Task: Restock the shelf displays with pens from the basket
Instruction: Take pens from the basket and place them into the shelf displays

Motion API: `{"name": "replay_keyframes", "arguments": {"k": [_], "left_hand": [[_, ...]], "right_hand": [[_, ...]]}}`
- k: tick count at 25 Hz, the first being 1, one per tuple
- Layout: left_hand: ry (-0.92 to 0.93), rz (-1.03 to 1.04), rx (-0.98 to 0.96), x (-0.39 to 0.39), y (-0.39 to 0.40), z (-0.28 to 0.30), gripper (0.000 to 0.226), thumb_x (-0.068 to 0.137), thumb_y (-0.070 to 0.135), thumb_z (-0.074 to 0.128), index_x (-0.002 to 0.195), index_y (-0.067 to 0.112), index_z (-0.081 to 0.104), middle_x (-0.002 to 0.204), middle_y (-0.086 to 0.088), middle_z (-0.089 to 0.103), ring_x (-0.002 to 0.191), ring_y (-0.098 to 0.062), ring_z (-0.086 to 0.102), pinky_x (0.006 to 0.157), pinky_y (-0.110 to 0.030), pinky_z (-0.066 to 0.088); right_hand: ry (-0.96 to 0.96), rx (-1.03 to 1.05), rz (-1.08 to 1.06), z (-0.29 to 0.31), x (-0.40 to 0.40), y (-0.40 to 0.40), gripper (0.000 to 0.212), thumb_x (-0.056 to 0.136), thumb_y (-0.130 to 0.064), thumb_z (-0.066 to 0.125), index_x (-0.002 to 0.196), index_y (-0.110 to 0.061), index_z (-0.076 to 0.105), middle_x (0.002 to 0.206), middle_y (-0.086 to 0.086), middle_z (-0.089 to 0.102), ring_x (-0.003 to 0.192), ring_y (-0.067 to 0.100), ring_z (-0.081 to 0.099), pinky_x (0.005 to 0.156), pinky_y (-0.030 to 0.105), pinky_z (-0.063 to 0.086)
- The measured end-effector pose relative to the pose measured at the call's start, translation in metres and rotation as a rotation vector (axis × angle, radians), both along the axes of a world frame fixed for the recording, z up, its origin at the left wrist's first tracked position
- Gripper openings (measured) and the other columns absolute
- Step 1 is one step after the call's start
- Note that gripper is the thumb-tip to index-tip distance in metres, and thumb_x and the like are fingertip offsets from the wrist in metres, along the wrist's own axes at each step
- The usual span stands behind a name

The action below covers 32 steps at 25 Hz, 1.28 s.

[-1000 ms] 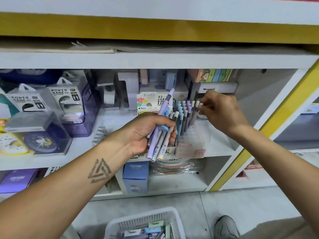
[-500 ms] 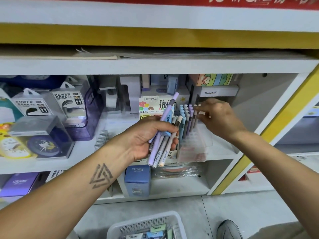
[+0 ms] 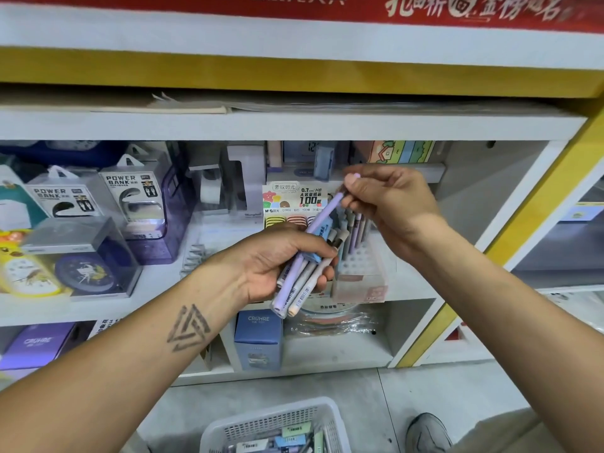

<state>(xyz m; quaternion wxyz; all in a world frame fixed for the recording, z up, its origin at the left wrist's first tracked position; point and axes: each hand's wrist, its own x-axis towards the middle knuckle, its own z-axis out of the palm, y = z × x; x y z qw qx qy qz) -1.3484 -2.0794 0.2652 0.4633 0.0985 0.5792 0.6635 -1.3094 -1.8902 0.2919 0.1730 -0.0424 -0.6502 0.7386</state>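
My left hand (image 3: 277,259) grips a bundle of pens (image 3: 302,282) in lilac, grey and cream, held slanted in front of the middle shelf. The longest lilac pen (image 3: 322,215) sticks up from the bundle, and my right hand (image 3: 389,204) pinches its upper end between thumb and fingers. Just behind the bundle stands a clear pen display (image 3: 358,276) with holes, holding several upright pens at its back. The white mesh basket (image 3: 228,433) sits on the floor below, with more pens and boxes inside.
Power bank packs (image 3: 134,197), a boxed clock (image 3: 85,259) and a tape dispenser (image 3: 212,191) fill the shelf's left side. A pencil-lead card (image 3: 294,199) stands behind the pens. Blue boxes (image 3: 258,341) sit on the lower shelf. A shoe (image 3: 428,431) is bottom right.
My right hand left the pens in the display and came back to the bundle, closing on the tip of the long lilac pen. The left hand stayed in place.
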Motion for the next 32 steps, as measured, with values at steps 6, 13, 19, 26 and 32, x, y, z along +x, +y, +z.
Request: {"name": "replay_keyframes", "arguments": {"k": [6,13,19,26,32], "left_hand": [[-0.102,0.030,-0.015,-0.008,-0.007,0.000,0.011,0.071,-0.002,0.072,0.082,-0.002,0.070,0.084,-0.020,0.064,0.067,-0.025,0.060,0.052,-0.029,0.054],[-0.071,0.057,0.052,-0.009,-0.006,0.002,0.005,0.078,-0.001,0.070,0.077,0.001,0.075,0.083,-0.020,0.065,0.068,-0.027,0.064,0.057,-0.032,0.056],[-0.058,0.086,0.047,-0.007,-0.006,0.004,0.008,0.083,-0.002,0.067,0.077,-0.001,0.074,0.078,-0.020,0.068,0.064,-0.027,0.068,0.057,-0.032,0.058],[-0.065,0.093,0.077,0.000,-0.005,0.008,0.015,0.083,-0.004,0.066,0.098,-0.005,0.064,0.080,-0.023,0.069,0.067,-0.029,0.071,0.057,-0.032,0.059],[-0.047,0.081,0.104,0.001,-0.003,0.007,0.034,0.073,-0.003,0.073,0.105,-0.006,0.063,0.081,-0.024,0.070,0.075,-0.032,0.073,0.060,-0.035,0.060]], "right_hand": [[0.001,0.463,-0.351,-0.006,0.009,0.038,0.016,0.093,-0.002,0.065,0.106,-0.006,0.057,0.075,0.016,0.068,0.060,0.015,0.067,0.063,0.027,0.057],[-0.019,1.050,-0.287,-0.035,0.013,0.038,0.025,0.093,-0.015,0.067,0.087,-0.026,0.045,0.074,-0.003,0.070,0.071,0.017,0.070,0.067,0.045,0.060],[0.021,1.082,-0.254,-0.043,0.012,0.040,0.027,0.092,-0.010,0.068,0.082,-0.025,0.048,0.069,-0.009,0.066,0.066,-0.003,0.066,0.061,0.041,0.060],[0.018,1.176,-0.186,-0.049,0.011,0.040,0.011,0.093,-0.015,0.067,0.086,-0.020,0.061,0.073,-0.007,0.069,0.067,0.006,0.067,0.062,0.038,0.057],[-0.009,1.049,-0.245,-0.029,0.014,0.021,0.022,0.095,-0.032,0.066,0.109,-0.018,0.075,0.086,0.006,0.069,0.066,0.014,0.058,0.062,0.029,0.049]]}}
